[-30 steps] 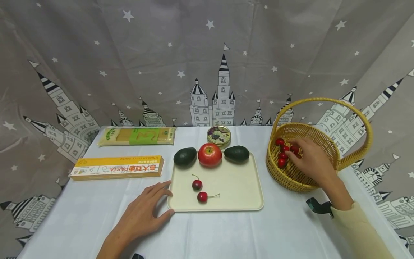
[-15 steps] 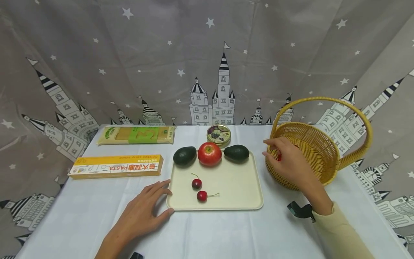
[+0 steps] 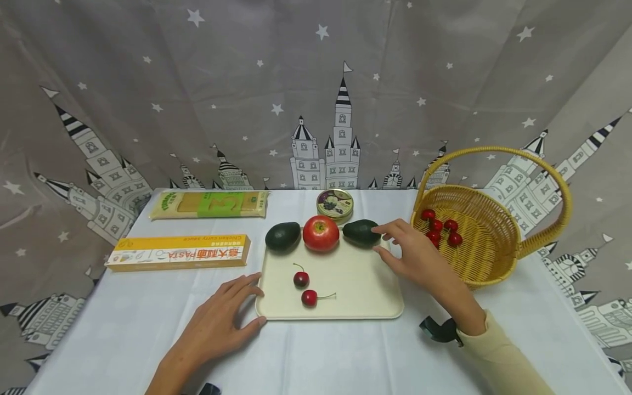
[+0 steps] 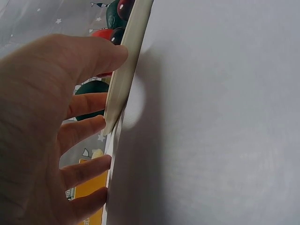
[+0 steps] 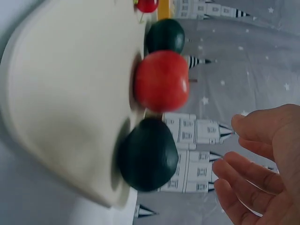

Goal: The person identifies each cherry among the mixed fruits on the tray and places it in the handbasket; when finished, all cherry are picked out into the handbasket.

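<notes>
My left hand (image 3: 217, 318) rests at the left edge of the cream tray (image 3: 360, 307); its spread thumb and fingers touch the rim, as the left wrist view also shows. My right hand (image 3: 419, 255) hovers over the tray's right side with nothing in it, fingertips near the right avocado (image 3: 359, 233). In the right wrist view a gap shows between those fingers and that avocado (image 5: 149, 157). A red apple (image 3: 321, 235) and a left avocado (image 3: 282, 238) line the tray's back. Toward its front lie two stemmed cherries, one upper (image 3: 301, 279) and one lower (image 3: 309, 298).
A wicker basket (image 3: 486, 219) with a tall handle stands at the right, several cherries (image 3: 436, 226) inside it. Behind the tray is a round tin (image 3: 334, 204). A pasta box (image 3: 180, 254) and a green-labelled noodle packet (image 3: 209, 205) lie at the left.
My right hand has come out of the basket and moved left, to beside the right avocado. The cherries in the basket now show uncovered. My left hand has stayed at the tray.
</notes>
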`<state>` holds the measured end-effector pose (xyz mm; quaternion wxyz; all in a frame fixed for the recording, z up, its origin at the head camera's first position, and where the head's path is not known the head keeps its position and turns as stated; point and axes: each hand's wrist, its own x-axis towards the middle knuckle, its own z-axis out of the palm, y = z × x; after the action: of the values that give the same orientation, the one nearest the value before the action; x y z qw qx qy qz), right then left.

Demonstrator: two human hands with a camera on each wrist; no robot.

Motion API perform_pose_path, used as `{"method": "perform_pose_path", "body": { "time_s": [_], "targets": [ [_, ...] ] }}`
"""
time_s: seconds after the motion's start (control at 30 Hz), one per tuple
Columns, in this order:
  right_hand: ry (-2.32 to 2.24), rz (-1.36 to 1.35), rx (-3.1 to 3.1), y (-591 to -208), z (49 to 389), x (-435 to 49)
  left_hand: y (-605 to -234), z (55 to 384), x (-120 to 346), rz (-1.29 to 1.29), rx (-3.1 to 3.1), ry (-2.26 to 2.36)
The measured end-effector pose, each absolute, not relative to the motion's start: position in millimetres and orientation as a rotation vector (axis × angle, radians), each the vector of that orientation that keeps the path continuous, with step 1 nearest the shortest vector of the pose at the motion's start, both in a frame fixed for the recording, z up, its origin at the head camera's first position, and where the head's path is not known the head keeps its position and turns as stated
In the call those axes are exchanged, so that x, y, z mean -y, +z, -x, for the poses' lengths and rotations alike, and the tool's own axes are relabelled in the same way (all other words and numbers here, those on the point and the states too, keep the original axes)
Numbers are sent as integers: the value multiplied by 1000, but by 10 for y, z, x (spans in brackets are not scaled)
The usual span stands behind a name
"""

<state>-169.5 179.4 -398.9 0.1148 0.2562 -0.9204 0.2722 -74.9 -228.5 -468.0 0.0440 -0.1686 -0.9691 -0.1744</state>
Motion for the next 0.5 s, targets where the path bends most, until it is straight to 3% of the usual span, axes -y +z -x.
{"method": "perform_pose_path", "body": {
  "time_s": [0.5],
  "targets": [
    [837,-986,2736,-4161,1472,-1341,-4660,758,2290,534,2949,-532]
  ]
}}
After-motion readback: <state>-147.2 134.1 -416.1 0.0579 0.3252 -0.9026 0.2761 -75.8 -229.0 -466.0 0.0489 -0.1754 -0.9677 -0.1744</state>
